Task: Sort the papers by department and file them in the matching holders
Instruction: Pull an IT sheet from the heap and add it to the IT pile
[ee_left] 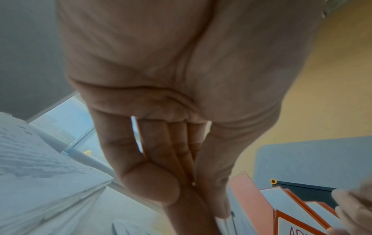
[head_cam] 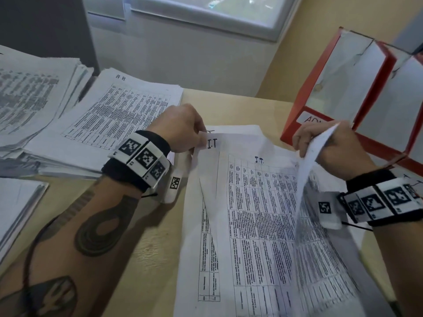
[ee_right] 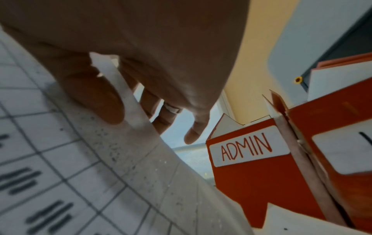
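Your left hand [head_cam: 180, 128] pinches the sheet [head_cam: 251, 202] marked I.T at its 11 o'clock corner; your right hand [head_cam: 329, 145] grips its curled 2 o'clock edge.

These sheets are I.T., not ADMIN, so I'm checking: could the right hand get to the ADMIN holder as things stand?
Probably yes: the right hand is close beside the ADMIN holder with nothing between, but it pinches a lifted sheet.
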A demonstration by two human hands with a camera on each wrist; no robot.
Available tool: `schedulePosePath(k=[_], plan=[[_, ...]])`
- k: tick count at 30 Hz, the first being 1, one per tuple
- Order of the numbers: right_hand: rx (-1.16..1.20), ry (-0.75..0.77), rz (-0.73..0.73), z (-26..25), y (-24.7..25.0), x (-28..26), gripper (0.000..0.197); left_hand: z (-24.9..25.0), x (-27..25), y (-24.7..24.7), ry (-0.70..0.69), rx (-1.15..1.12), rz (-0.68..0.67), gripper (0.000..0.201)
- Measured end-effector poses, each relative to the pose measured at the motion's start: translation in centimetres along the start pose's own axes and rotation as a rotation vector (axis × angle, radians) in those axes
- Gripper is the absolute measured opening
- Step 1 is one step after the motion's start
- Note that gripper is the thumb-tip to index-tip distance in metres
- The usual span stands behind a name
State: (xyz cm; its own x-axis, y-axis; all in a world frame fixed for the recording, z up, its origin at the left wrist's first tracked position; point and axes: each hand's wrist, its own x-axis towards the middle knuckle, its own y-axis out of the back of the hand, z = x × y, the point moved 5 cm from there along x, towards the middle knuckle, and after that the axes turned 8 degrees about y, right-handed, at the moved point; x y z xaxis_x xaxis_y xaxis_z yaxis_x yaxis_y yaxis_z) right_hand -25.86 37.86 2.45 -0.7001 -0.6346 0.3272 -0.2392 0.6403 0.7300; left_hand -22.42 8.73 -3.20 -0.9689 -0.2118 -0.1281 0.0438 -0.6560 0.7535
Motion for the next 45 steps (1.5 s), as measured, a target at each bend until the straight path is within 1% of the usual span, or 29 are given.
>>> schedulePosePath(k=[1, 2, 3, 4, 5, 6, 8, 9, 10, 12, 16, 18, 20, 22, 24, 25, 27, 29, 30, 31, 34, 36, 39, 41, 45], plan=[[-0.050, -0.031, -0.029, 0.4, -0.3, 0.2, 0.030, 0.1, 0.0, 0.0, -0.001, 0.010, 0.008, 0.006], [-0.086, -0.064, -0.078, 0.8, -1.0, 0.5, 0.035, 0.1, 0.0, 0.0, -0.002, 0.023, 0.018, 0.008], [-0.113, -0.093, -0.147, 1.0, -2.0, 0.9, 0.034, 0.2, 0.1, -0.1, 0.002, 0.034, 0.026, 0.010], [-0.135, -0.125, -0.226, 1.4, -3.3, 1.2, 0.027, 0.2, 0.1, -0.1, 0.008, 0.042, 0.031, 0.010], [-0.164, -0.166, -0.297, 1.8, -4.7, 1.5, 0.016, 0.1, 0.2, -0.2, 0.017, 0.049, 0.034, 0.010], [-0.228, -0.204, -0.364, 2.3, -5.9, 1.8, 0.014, 0.0, 0.2, -0.3, 0.026, 0.053, 0.036, 0.008], [-0.429, -0.231, -0.485, 2.9, -8.0, 2.4, 0.044, -0.2, 0.3, -0.4, 0.042, 0.064, 0.038, 0.006], [-0.494, -0.229, -0.506, 2.9, -8.6, 2.7, 0.051, -0.3, 0.4, -0.4, 0.047, 0.073, 0.036, 0.006], [-0.524, -0.226, -0.509, 2.8, -9.1, 3.0, 0.053, -0.4, 0.3, -0.5, 0.050, 0.086, 0.033, 0.006], [-0.546, -0.247, -0.505, 2.9, -9.5, 3.4, 0.049, -0.5, 0.2, -0.4, 0.061, 0.105, 0.027, 0.007], [-0.537, -0.311, -0.489, 2.5, -9.7, 3.6, 0.028, -0.4, 0.1, 0.3, 0.113, 0.065, 0.070, 0.007], [-0.466, -0.326, -0.452, 2.2, -9.6, 3.5, 0.031, -0.4, 0.1, 0.6, 0.126, 0.032, 0.115, 0.011], [-0.379, -0.297, -0.394, 1.9, -8.9, 3.3, 0.035, -0.3, -0.1, 0.9, 0.124, -0.006, 0.153, 0.014], [-0.303, -0.242, -0.324, 1.6, -7.5, 3.0, 0.038, 0.0, -0.2, 1.1, 0.111, -0.016, 0.168, 0.014], [-0.224, -0.218, -0.282, 1.2, -5.8, 2.6, 0.043, 0.2, -0.1, 1.2, 0.087, -0.025, 0.158, 0.013], [-0.225, -0.210, -0.290, 1.1, -5.2, 2.4, 0.044, 0.2, 0.0, 1.3, 0.074, -0.038, 0.147, 0.014], [-0.320, -0.213, -0.345, 1.0, -4.7, 2.0, 0.038, 0.3, 0.0, 1.0, 0.060, -0.048, 0.122, 0.016], [-0.409, -0.246, -0.371, 1.6, -5.1, 1.9, 0.024, 0.3, -0.1, 0.6, 0.054, -0.026, 0.109, 0.017], [-0.417, -0.270, -0.379, 1.9, -5.6, 1.9, 0.017, 0.3, -0.2, 0.4, 0.055, -0.014, 0.101, 0.017], [-0.406, -0.292, -0.390, 2.1, -6.2, 1.9, 0.014, 0.3, -0.2, 0.2, 0.059, -0.001, 0.091, 0.017], [-0.402, -0.287, -0.450, 2.0, -8.1, 2.3, 0.012, 0.2, -0.4, 0.0, 0.066, 0.034, 0.075, 0.016], [-0.473, -0.297, -0.493, 2.1, -9.2, 2.6, 0.017, 0.2, -0.5, 0.0, 0.070, 0.040, 0.066, 0.016], [-0.538, -0.335, -0.501, 2.1, -9.8, 3.0, 0.028, 0.3, -0.5, 0.0, 0.074, 0.056, 0.044, 0.015], [-0.572, -0.325, -0.518, 1.9, -9.9, 3.4, 0.032, 0.3, -0.6, 0.0, 0.073, 0.062, 0.042, 0.014], [-0.549, -0.341, -0.552, 1.6, -9.8, 4.4, 0.049, 0.4, -0.7, 0.0, 0.068, 0.060, 0.044, 0.015]])
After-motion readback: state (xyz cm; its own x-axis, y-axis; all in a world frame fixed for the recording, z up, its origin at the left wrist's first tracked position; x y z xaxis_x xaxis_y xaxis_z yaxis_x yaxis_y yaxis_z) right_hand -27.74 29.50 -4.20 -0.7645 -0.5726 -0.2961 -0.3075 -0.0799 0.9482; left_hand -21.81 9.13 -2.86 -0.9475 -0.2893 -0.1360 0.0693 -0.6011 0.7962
